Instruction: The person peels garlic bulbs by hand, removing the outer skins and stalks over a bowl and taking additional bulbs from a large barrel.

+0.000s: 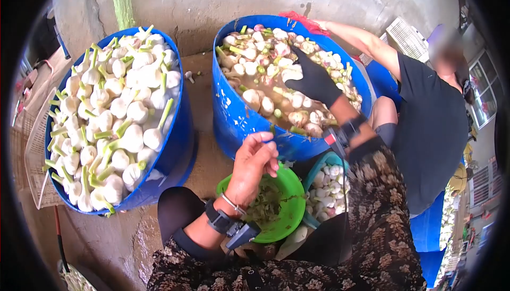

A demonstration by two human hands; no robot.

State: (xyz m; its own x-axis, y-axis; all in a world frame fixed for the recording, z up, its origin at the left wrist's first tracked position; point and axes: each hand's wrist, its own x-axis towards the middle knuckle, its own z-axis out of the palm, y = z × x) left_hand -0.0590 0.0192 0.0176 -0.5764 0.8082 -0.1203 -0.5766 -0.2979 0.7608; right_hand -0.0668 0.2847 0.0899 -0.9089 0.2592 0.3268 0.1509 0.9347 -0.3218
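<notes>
The tips of the gloved right hand (316,78) were hard to make out, dark among the crowded garlic bulbs (252,99). Murky brown water (273,113) hid whatever lay beneath those fingers. The gloved thumb and fingers stood well apart with a pale bulb (290,73) in the gap; whether they gripped it or merely passed over it could not be told. The blue tub (244,137) ringed these fingers, and the forearm crossed its near rim.

The bare left hand (254,163) hung just outside the tub's near wall, below and to the left of the gloved fingers. Its fingers were loosely bent, about half open, the thumb apart from them, and they had hold of nothing that could be seen.

Right under the left fingers was a green bowl (295,214) with scraps (268,206) in it, too blurred to tell apart and partly covered by the wrist. To the right of those fingers, a teal basket (330,157) of bulbs was cut off by the right sleeve (377,206). Well to their left stood a second blue tub (178,147), heaped with green-stemmed garlic (119,126); a crate (40,174) beyond it ran into the dark edge of view. Past the gloved fingertips, a co-worker's hand (321,24) reached to a red net (303,21) on the far rim, its fingers unclear.
</notes>
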